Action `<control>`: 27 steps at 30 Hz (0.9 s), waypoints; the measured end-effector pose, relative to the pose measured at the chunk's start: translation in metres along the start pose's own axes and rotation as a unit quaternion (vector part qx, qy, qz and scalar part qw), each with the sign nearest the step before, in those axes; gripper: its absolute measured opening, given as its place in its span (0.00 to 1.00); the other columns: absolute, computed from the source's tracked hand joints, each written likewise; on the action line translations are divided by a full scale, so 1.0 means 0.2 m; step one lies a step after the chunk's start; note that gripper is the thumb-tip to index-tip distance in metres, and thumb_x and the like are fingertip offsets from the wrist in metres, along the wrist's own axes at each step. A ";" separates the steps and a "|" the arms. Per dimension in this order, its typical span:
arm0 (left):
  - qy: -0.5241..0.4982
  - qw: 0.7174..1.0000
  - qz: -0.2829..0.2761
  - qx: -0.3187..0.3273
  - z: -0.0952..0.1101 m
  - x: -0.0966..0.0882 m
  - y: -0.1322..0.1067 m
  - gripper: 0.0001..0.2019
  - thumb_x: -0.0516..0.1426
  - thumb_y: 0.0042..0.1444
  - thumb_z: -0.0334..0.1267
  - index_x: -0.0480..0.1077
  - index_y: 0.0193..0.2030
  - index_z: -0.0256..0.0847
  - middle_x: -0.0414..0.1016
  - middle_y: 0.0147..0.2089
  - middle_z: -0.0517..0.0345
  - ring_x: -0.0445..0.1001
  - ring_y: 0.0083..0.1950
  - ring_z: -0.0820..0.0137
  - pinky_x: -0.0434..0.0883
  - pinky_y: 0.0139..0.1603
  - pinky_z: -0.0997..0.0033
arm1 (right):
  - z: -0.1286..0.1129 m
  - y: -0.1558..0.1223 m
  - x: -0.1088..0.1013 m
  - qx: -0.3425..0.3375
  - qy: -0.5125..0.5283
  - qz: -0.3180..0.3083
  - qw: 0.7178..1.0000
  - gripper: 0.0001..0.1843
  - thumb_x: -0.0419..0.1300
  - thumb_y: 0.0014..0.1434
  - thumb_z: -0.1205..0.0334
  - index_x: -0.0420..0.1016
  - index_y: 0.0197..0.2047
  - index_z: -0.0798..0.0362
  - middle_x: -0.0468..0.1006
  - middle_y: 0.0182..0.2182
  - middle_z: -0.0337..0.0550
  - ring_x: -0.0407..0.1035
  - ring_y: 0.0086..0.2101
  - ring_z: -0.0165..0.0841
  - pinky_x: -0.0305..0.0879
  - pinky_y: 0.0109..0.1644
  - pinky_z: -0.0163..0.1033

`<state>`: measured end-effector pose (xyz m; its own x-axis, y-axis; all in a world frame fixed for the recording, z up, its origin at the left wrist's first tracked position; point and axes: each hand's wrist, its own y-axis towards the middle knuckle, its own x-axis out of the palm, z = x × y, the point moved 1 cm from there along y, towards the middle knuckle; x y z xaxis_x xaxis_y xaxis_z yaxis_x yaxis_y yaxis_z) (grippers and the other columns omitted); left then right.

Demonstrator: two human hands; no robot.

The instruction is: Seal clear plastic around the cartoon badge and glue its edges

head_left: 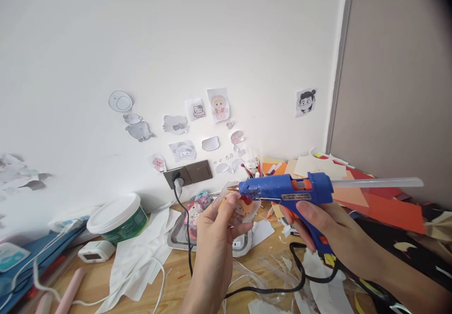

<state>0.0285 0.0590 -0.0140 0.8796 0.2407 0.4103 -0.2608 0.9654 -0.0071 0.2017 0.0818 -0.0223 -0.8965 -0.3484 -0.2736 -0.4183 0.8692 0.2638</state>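
My right hand (318, 227) grips a blue hot glue gun (289, 192) by its handle, a finger on the orange trigger. A clear glue stick (377, 182) sticks out of the gun's back to the right. The gun's metal nozzle points left and touches a small clear plastic piece with a colourful cartoon sticker (240, 206). My left hand (215, 231) pinches that piece between thumb and fingers, raised above the wooden desk (197, 281). The gun's black cord (282, 285) loops across the desk beneath both hands.
A metal tray (176, 238) with stickers lies behind my left hand. A white-lidded green tub (118, 217) stands at the left, near a white cable and sheets of white paper. Coloured paper (381, 205) piles up at the right. Cartoon cut-outs and a wall socket (187, 173) are on the wall.
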 end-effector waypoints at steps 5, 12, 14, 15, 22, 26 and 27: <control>0.010 1.000 -0.008 -0.003 -0.01 -0.03 0.02 0.11 0.61 0.47 0.42 0.76 0.34 0.36 0.77 0.33 0.52 0.73 0.34 0.67 0.74 0.25 0.75 | 0.00 0.00 -0.02 0.028 -0.011 -0.008 1.000 0.27 0.44 0.58 0.39 0.63 0.20 0.50 0.64 0.13 0.35 0.58 0.18 0.29 0.55 0.24 0.37; 0.031 1.000 0.005 0.001 -0.01 -0.03 0.03 0.10 0.61 0.46 0.40 0.76 0.34 0.37 0.78 0.36 0.51 0.74 0.39 0.65 0.73 0.29 0.76 | -0.03 0.00 -0.02 0.009 -0.014 0.007 1.000 0.25 0.44 0.59 0.40 0.62 0.22 0.49 0.62 0.13 0.33 0.58 0.17 0.29 0.55 0.23 0.36; 0.044 0.999 0.005 0.009 -0.01 -0.03 0.03 0.10 0.61 0.46 0.41 0.76 0.34 0.37 0.78 0.35 0.52 0.75 0.40 0.64 0.73 0.29 0.76 | -0.03 0.00 -0.02 0.004 -0.026 0.012 1.000 0.25 0.44 0.59 0.41 0.62 0.21 0.50 0.62 0.13 0.34 0.58 0.17 0.29 0.56 0.23 0.36; 0.050 0.999 0.003 0.013 -0.02 -0.03 0.03 0.10 0.61 0.46 0.41 0.76 0.33 0.37 0.78 0.34 0.52 0.75 0.40 0.64 0.73 0.29 0.76 | -0.02 0.00 -0.02 0.004 -0.034 0.015 0.999 0.25 0.44 0.59 0.41 0.62 0.21 0.50 0.63 0.14 0.34 0.59 0.17 0.30 0.56 0.23 0.36; 0.078 0.996 -0.030 0.023 -0.03 -0.04 0.03 0.12 0.59 0.49 0.44 0.75 0.34 0.37 0.76 0.33 0.54 0.73 0.36 0.68 0.73 0.28 0.77 | 0.00 0.00 0.00 -0.030 -0.083 0.032 0.996 0.21 0.47 0.60 0.46 0.60 0.22 0.48 0.60 0.14 0.33 0.57 0.17 0.31 0.56 0.21 0.36; 0.066 0.997 -0.030 0.027 -0.04 -0.05 0.03 0.10 0.59 0.50 0.43 0.75 0.33 0.40 0.75 0.32 0.58 0.73 0.36 0.70 0.73 0.28 0.78 | -0.02 0.01 0.00 -0.080 -0.103 0.021 0.991 0.20 0.48 0.61 0.51 0.59 0.20 0.48 0.61 0.14 0.33 0.58 0.17 0.30 0.56 0.20 0.37; 0.061 0.997 -0.029 0.028 -0.04 -0.05 0.03 0.09 0.59 0.50 0.43 0.75 0.32 0.40 0.75 0.32 0.59 0.73 0.36 0.70 0.73 0.28 0.78 | -0.03 0.01 0.00 -0.085 -0.102 0.025 0.991 0.19 0.49 0.60 0.51 0.59 0.20 0.48 0.61 0.14 0.33 0.58 0.16 0.31 0.55 0.20 0.37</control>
<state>0.0216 0.0626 -0.0247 0.9350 0.1974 0.2946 -0.2257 0.9720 0.0651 0.1994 0.0814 -0.0173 -0.8758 -0.2126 -0.4333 -0.4081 0.8055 0.4297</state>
